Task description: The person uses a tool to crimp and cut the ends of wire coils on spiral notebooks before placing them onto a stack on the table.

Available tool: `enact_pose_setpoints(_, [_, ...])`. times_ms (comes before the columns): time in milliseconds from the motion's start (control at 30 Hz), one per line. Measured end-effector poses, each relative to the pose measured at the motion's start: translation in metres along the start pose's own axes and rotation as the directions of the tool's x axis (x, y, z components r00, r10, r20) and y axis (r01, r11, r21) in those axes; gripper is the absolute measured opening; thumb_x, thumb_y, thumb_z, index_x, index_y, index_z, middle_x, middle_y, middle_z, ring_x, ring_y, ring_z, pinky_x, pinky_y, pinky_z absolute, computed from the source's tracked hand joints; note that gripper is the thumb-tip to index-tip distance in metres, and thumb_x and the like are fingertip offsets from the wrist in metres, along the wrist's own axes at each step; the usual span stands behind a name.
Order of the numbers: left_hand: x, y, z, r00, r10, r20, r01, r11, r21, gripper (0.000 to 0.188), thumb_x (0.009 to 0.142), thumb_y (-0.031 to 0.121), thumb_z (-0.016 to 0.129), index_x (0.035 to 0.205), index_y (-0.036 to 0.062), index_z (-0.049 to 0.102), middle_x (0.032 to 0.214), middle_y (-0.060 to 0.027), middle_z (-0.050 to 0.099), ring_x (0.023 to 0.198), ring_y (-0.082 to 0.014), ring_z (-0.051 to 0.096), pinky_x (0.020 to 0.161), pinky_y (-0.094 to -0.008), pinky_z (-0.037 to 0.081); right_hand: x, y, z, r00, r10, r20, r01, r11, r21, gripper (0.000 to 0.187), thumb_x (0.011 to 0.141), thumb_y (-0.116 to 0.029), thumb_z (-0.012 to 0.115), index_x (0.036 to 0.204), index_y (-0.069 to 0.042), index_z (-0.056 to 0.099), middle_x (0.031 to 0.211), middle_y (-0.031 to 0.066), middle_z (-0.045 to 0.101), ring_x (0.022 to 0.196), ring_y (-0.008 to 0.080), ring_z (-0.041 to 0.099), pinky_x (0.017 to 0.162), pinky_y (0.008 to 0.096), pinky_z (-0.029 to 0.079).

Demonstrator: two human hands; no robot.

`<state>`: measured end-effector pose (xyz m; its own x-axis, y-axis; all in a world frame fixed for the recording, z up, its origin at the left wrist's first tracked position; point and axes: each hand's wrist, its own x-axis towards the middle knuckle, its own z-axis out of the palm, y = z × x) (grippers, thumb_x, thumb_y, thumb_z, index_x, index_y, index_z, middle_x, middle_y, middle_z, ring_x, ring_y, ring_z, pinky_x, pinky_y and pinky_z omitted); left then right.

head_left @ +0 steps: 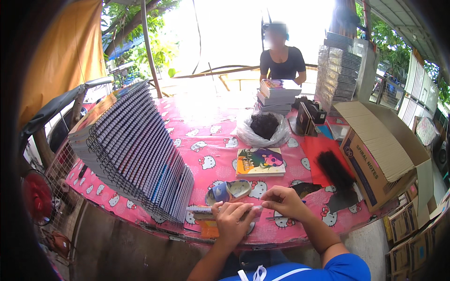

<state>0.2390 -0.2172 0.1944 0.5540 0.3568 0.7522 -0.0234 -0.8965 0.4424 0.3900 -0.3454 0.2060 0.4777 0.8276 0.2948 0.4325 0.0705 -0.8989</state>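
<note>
Near the table's front edge, my left hand (232, 221) grips a notebook (202, 214) held with its narrow edge upward. My right hand (285, 202) is at the right end of that edge, thumb and fingers pinched together; what is between them is too small to make out. Just beyond the hands lies a blue and cream slide sandal (228, 191). Farther back, a notebook with a colourful illustrated cover (260, 161) lies flat. Under my left hand, an orange cover (209, 229) shows in part. A thin pointed tool (276, 217) lies below my right hand.
A tall leaning stack of spiral notebooks (136, 150) stands left. Beyond are a plastic bag of black coils (264, 127), a book stack (277, 99) and a tape dispenser (311, 112). Right are black coils (335, 169) and an open cardboard box (375, 159). A person (282, 63) sits opposite.
</note>
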Motion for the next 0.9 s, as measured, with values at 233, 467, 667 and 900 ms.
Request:
enact_pose_setpoints(233, [0.0,-0.003,0.004,1.0,0.004,-0.016,-0.004,1.0,-0.017,0.016,0.075,0.028,0.075,0.082,0.0153,0.071,0.077,0.0025,0.065,0.075,-0.013,0.059,0.087,-0.0361,0.031,-0.002,-0.006,0.0,0.983,-0.185,0.021,0.186,0.965,-0.186,0.012,0.08,-0.006,0.07,0.088,-0.001,0.063,0.079,0.0055,0.06,0.072,0.0109,0.057,0.061,0.0261,0.046])
enact_pose_setpoints(467, [-0.002,-0.001,0.0,1.0,-0.027,-0.004,0.027,0.999,-0.029,0.015,0.076,0.023,0.074,0.087,0.0131,0.069,0.079,0.0004,0.067,0.074,-0.0156,0.061,0.085,-0.0365,0.034,-0.007,-0.012,0.002,0.957,-0.263,0.123,0.29,0.884,-0.367,0.016,0.079,-0.008,0.07,0.093,-0.003,0.062,0.08,0.0078,0.057,0.068,0.0187,0.058,0.06,0.0308,0.047])
enact_pose_setpoints(667, [-0.004,-0.009,-0.007,0.998,-0.056,0.03,0.06,0.985,-0.159,0.009,0.076,0.012,0.072,0.084,0.0104,0.068,0.082,-0.0016,0.068,0.08,-0.0168,0.063,0.085,-0.0377,0.034,-0.012,-0.015,0.016,0.969,-0.246,-0.003,0.216,0.858,-0.467,0.014,0.084,-0.018,0.065,0.091,-0.006,0.06,0.08,0.0105,0.056,0.07,0.0286,0.06,0.06,0.0383,0.049])
enact_pose_setpoints(900, [-0.004,-0.003,-0.012,0.999,-0.024,0.034,0.026,0.998,-0.063,0.007,0.075,0.01,0.07,0.081,0.0134,0.069,0.088,0.0031,0.068,0.09,-0.0162,0.061,0.103,-0.0482,0.019,-0.01,-0.025,0.018,0.956,-0.292,0.023,0.256,0.798,-0.545,0.02,0.083,-0.023,0.065,0.092,-0.006,0.059,0.081,0.0093,0.056,0.071,0.0277,0.06,0.055,0.0387,0.048])
